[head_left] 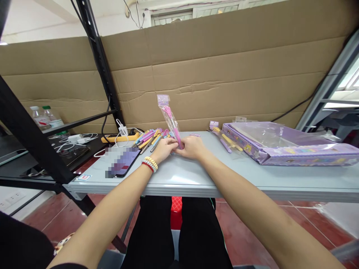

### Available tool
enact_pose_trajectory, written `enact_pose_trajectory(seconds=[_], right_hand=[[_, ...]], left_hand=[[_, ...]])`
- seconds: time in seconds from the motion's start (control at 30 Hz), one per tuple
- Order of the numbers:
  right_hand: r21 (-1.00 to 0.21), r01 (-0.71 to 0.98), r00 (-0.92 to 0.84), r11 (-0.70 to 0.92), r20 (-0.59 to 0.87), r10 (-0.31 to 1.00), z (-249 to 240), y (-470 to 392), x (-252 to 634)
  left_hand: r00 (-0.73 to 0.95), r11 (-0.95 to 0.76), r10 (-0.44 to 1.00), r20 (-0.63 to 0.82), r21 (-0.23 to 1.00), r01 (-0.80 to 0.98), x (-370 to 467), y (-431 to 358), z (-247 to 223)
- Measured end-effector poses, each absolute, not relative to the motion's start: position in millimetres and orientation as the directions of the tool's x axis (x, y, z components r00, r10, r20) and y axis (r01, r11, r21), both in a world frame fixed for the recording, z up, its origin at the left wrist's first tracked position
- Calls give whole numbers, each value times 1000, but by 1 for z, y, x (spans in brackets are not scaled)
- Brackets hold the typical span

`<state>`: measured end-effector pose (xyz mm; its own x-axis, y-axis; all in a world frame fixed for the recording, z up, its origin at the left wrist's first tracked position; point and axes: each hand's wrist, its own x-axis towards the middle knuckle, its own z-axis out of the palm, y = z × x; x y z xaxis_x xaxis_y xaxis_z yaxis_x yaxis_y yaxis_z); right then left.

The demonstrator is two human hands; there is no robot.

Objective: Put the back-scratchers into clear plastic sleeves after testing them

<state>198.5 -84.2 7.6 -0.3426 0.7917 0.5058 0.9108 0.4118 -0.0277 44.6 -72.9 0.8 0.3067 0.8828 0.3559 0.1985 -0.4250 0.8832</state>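
A slim pink stick (176,135), shaped like a small back scratcher with a ribbed head, stands tilted inside a clear plastic bag (171,120) with a purple header card at its top. My left hand (165,148), with beaded bands on its wrist, is closed around the lower end. From the other side, my right hand (190,147) pinches the same end, and the fingers of both hands meet there. The bottom of the bag is hidden by my fingers. Left of my hands lies a pile of similar coloured sticks (146,139) with metal rods, unbagged.
At the right sits a purple printed box (294,151) with clear plastic in it. Bagged sticks (227,140) lie against its left side. A phone (127,162), a yellow power strip (120,138) and white cables are at left. Cardboard (213,74) walls off the table's back.
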Motion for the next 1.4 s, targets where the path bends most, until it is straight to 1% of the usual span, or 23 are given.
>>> enact_pose_trajectory(seconds=[0.13,0.3,0.4,0.5,0.6,0.67,0.73,0.83,0.9,1.0,1.1,1.2,1.3,1.4], right_hand=[[-4,938,-297,346,503,811,7,-85,197],[-2,917,-342,398,507,791,5,-82,200],[5,917,-345,399,511,787,5,-82,202],[43,926,-342,374,513,787,7,-83,203],[74,926,-351,369,527,774,10,-86,203],[87,928,-350,363,538,767,13,-88,205],[96,937,-331,336,551,766,17,-89,209],[107,959,-275,261,570,775,21,-90,224],[118,973,-229,197,572,788,21,-92,241],[132,989,-132,69,562,817,17,-99,275],[102,992,4,-77,578,816,8,-106,306],[11,982,148,-191,589,795,-1,-108,323],[-77,968,240,-240,573,784,-4,-108,327],[-115,959,277,-257,560,781,-4,-108,325]], left_hand=[[368,-451,858,358,868,208,44,-75,2],[474,-479,808,351,859,179,42,-77,3],[497,-470,799,337,867,167,41,-75,2],[503,-465,804,318,863,197,40,-72,1],[495,-510,798,343,822,253,39,-70,-2],[460,-570,796,394,744,350,38,-69,-5],[422,-621,783,457,601,502,36,-68,-7],[395,-620,757,521,381,687,32,-66,-9],[373,-584,762,530,310,751,30,-64,-9],[336,-519,788,517,262,814,28,-62,-7],[314,-473,813,490,241,848,27,-62,-4],[295,-443,833,468,244,863,26,-63,-2],[283,-430,840,464,248,868,24,-65,-2],[283,-424,846,452,248,871,22,-66,-2]])
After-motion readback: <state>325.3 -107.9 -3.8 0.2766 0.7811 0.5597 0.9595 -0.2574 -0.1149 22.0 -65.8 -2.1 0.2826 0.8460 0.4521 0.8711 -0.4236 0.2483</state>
